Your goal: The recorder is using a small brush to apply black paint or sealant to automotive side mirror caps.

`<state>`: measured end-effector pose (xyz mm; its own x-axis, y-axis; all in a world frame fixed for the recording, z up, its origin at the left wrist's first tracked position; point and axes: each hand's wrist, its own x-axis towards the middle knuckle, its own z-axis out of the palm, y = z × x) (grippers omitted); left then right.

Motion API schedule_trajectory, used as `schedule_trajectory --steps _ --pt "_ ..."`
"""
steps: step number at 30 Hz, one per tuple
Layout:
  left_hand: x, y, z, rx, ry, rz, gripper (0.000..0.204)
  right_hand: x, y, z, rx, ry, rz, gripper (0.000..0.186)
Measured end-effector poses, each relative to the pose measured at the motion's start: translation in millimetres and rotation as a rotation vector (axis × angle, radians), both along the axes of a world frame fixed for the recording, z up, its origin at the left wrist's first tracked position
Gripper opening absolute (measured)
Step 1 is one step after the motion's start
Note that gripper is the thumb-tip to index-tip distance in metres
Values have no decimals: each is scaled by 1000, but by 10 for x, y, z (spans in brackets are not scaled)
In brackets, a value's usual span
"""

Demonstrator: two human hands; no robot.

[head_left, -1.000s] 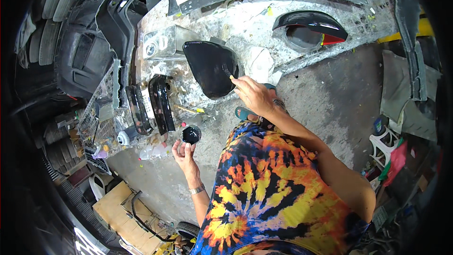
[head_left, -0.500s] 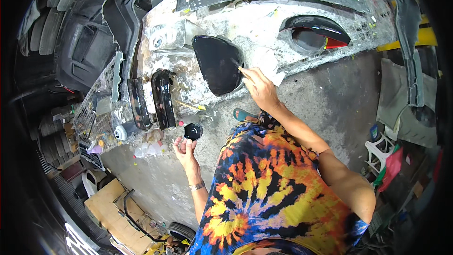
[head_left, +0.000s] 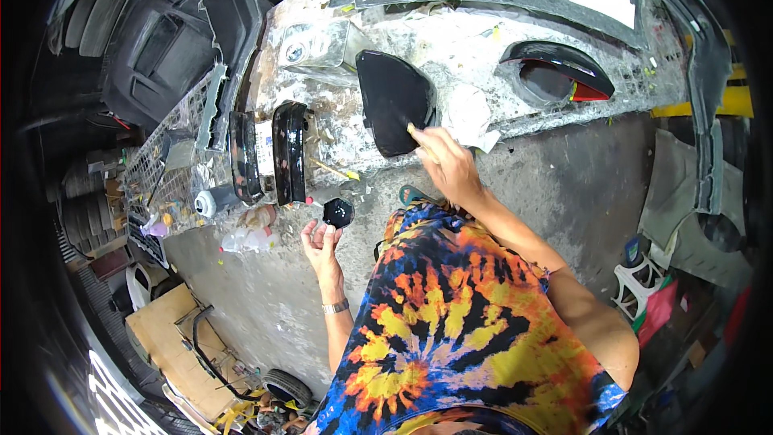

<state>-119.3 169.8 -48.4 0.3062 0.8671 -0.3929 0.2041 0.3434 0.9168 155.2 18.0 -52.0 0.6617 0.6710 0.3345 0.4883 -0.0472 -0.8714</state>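
Count: 2 hands, 1 brush, 1 cup, 1 panel, 2 dark strips, 1 hooded part, 1 metal can.

Right hand (head_left: 452, 171): grip closed, fingertips pinched on the brush (head_left: 412, 129) at the panel's lower right face; bristles hard to make out against the black.

Left hand (head_left: 323, 246): grip partly curled, thumb and fingers grasping the cup (head_left: 338, 212) by its near side; the far side of the hold is hidden.

Panel (head_left: 390, 101): black, glossy, on the desk (head_left: 447, 28), just beside the can.

Containers: cup holds dark liquid with bright glints. Can (head_left: 322, 44) has a round cap; contents cannot be told.

Strips (head_left: 288, 153): side by side, left of panel. Hooded part (head_left: 560, 68): black with red, right of panel, well apart.
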Motion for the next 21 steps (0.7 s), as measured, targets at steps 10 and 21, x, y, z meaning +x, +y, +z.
schedule_trajectory --steps 10,21 --pt "-73 -42 -62 -17 5 22 44 3 256 -87 -95 -237 -8 31" --pt "-149 -46 -136 -6 11 32 45 -159 148 -179 -153 -258 63 31"
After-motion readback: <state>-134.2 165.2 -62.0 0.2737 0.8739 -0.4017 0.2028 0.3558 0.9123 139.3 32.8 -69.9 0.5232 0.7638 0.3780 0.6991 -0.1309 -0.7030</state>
